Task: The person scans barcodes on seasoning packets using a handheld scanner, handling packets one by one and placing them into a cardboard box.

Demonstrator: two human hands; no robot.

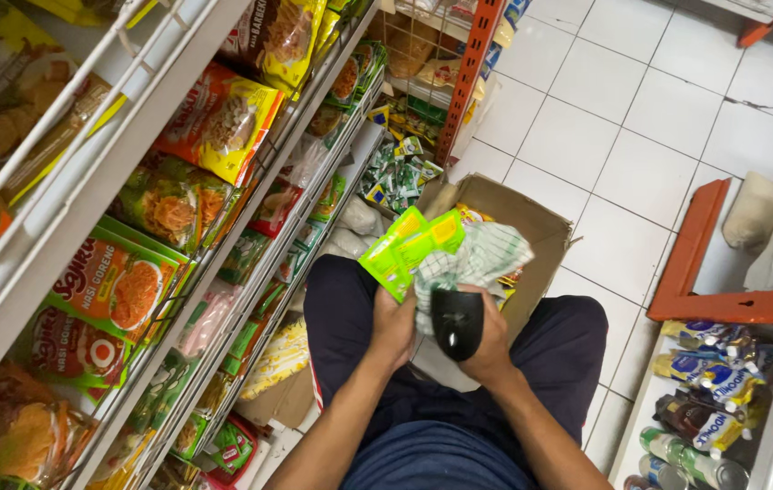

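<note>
My left hand (393, 325) grips a bundle of bright green snack packets (407, 247) with yellow labels, held up above my lap. My right hand (489, 340) holds a black handheld barcode scanner (455, 319), its head pointed at the packets, together with a white and green checked cloth (477, 259) that drapes over the packets' right side. Both hands are close together over my knees in dark trousers. Just beyond them lies an open cardboard box (531, 227) on the floor, partly hidden by the packets and cloth.
A white wire shelf rack (214, 263) full of seasoning and snack packets runs along the left. An orange upright (463, 77) stands at the back. A low shelf with bottles and sachets (704, 408) and an orange frame (704, 272) sit on the right. White tiled floor (622, 118) lies ahead.
</note>
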